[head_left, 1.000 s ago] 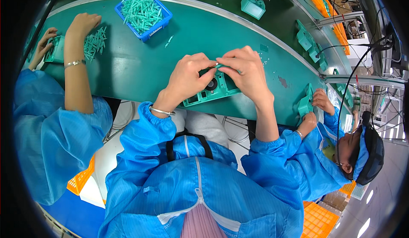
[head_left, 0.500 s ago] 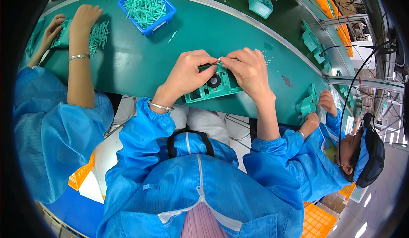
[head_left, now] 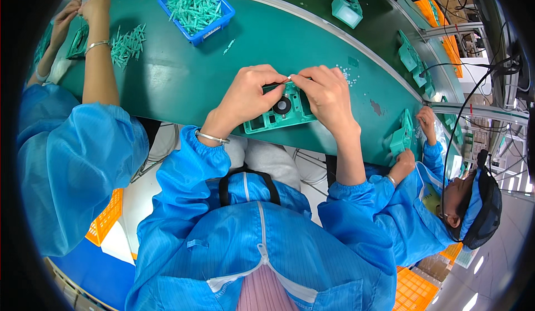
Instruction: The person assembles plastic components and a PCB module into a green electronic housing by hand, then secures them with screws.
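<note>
Green worktop (head_left: 178, 82) spreads all around. Left hand (head_left: 245, 96) and right hand (head_left: 327, 96) nearly meet at the fingertips, both narrowed around a tiny white piece (head_left: 289, 79); which one grips it, I cannot tell. Just under them, on the near side, lies the green housing (head_left: 278, 123) with its round black part (head_left: 282, 106). Working well here likely calls for steady wrists and a light pinch, without nudging the housing. White bits (head_left: 346, 76) lie just beyond the right hand; farther ahead of the left, a blue bin (head_left: 225, 22) holds green pieces (head_left: 192, 5).
</note>
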`<control>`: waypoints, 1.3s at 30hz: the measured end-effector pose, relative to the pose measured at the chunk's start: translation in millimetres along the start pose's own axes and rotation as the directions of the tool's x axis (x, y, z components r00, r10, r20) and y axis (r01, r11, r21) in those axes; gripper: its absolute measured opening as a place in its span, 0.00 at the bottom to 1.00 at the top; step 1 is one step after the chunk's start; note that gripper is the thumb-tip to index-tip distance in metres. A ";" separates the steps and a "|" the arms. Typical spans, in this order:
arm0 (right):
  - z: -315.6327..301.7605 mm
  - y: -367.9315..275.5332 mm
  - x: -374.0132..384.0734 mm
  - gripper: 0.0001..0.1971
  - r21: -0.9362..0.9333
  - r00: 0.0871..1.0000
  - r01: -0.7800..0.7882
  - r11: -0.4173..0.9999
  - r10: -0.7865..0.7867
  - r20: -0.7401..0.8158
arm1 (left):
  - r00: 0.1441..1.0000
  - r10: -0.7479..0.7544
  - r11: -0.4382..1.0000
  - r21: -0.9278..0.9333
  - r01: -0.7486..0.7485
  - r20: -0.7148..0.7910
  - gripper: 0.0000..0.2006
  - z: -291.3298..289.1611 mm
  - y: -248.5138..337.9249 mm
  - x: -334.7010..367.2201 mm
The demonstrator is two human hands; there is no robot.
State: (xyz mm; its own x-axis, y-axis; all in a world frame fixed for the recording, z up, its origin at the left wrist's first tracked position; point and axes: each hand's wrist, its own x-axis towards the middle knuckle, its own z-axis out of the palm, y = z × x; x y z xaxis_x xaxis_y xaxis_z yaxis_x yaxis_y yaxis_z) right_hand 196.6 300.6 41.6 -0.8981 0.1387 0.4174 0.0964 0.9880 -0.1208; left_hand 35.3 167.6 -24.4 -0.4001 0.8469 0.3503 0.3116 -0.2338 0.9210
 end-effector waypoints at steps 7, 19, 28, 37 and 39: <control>-1.0 -0.4 -0.8 0.11 0.043 1.000 -0.005 0.999 0.005 0.000 | 1.000 0.010 1.000 -0.002 -0.010 -0.010 0.10 1.9 -1.5 -1.1; 2.0 -2.3 0.6 0.08 -0.046 0.986 0.129 0.991 -0.133 -0.097 | 1.000 0.013 0.999 0.051 -0.014 0.019 0.08 -2.1 4.2 -0.3; -0.5 -3.3 6.2 0.07 -0.090 0.978 0.201 0.975 -0.205 -0.042 | 1.000 0.024 0.998 0.051 -0.024 -0.001 0.09 -0.8 2.9 -0.7; 2.3 -2.0 5.4 0.07 -0.095 0.967 0.244 0.965 -0.249 -0.044 | 0.999 0.040 0.998 0.040 -0.039 -0.019 0.10 -0.7 1.6 -1.3; 2.2 -2.3 5.6 0.07 -0.091 0.966 0.252 0.964 -0.255 -0.034 | 0.999 0.033 0.999 0.038 -0.033 -0.018 0.10 -0.7 1.7 -1.8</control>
State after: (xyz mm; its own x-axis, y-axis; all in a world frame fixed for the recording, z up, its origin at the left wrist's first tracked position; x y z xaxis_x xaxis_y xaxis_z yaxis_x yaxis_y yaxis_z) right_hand 190.4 299.0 42.3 -0.8777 -0.1160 0.4650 -0.0940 0.9931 0.0703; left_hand 36.0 165.3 -23.3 -0.4048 0.8299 0.3838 0.3567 -0.2431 0.9020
